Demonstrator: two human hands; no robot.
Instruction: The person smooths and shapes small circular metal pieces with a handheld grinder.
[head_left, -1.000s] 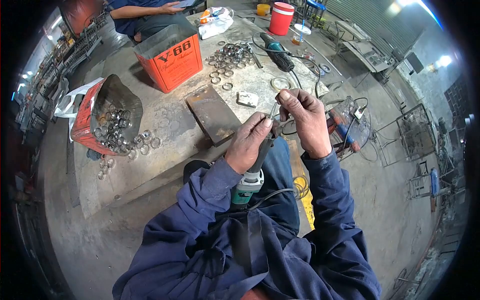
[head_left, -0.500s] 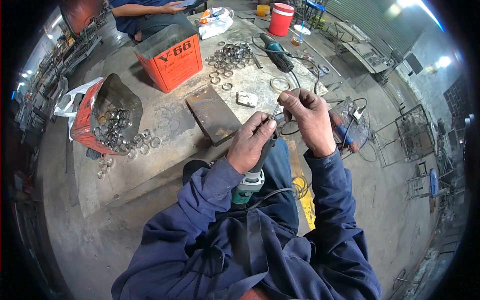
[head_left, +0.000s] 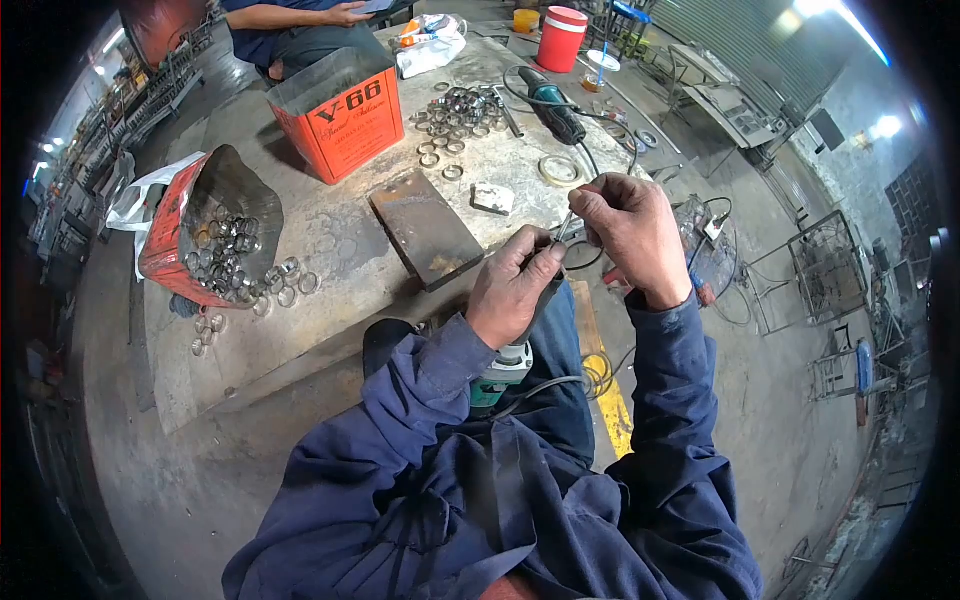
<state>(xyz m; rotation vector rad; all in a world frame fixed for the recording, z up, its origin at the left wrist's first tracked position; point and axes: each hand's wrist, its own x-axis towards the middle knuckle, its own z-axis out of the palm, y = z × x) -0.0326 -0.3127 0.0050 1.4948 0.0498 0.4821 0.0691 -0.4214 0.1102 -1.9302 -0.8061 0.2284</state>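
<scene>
A die grinder (head_left: 508, 366) with a green and white body and a black neck rests against my lap, nose upward. My left hand (head_left: 512, 290) is closed around the upper end of its neck. At the nose, a thin metal shank (head_left: 564, 228) sticks up past my left thumb. My right hand (head_left: 628, 225) is closed in a pinch at the top of this shank; the fingers hide its tip. On the table (head_left: 330, 330) ahead lie a rusty steel plate (head_left: 425, 230), a small white block (head_left: 492, 198) and a pile of metal rings (head_left: 462, 112).
An upright orange can (head_left: 345, 125) and a tipped one (head_left: 170, 245) spilling metal rings stand on the left. A second power tool (head_left: 552, 105) with its cord lies at the back. Across the table sits a person (head_left: 300, 35). A red cooler (head_left: 563, 40) stands behind.
Both hands have shifted slightly, the left one up and to the right. My right fingers have curled further over the shank, so less of it shows.
</scene>
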